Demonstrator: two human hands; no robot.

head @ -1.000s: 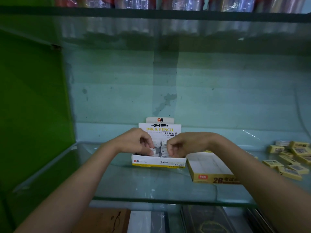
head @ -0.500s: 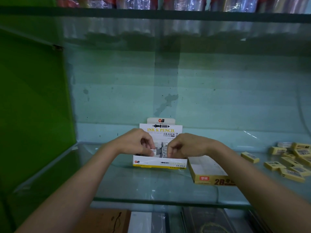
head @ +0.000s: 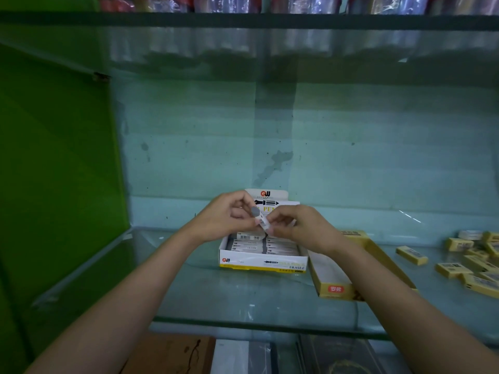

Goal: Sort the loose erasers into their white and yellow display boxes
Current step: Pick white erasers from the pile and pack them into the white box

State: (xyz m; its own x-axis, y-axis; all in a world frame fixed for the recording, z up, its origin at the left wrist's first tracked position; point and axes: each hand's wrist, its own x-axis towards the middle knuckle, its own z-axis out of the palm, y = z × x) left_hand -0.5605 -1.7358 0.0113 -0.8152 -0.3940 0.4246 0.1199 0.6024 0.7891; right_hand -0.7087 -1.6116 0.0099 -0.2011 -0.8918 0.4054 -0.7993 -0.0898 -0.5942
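Note:
The white display box point(head: 263, 261) stands on the glass shelf, its rows filled with white erasers, its printed lid upright behind. Above it my left hand point(head: 229, 215) and my right hand point(head: 293, 224) both pinch one white eraser point(head: 261, 218) with a grey end, held clear of the box. The yellow display box point(head: 333, 282) lies just right of the white one, partly hidden by my right forearm, and its visible floor is bare. Several loose yellow erasers point(head: 471, 261) are scattered at the far right of the shelf.
A green panel point(head: 56, 184) closes the left side. The glass shelf point(head: 243, 300) has a front edge close to me, with books or packages on the level below. Another shelf point(head: 248, 21) with wrapped goods runs overhead. A pale wall closes the back.
Both hands rose out of the white box, lifting one white eraser between them. The view has moved in closer to the shelf.

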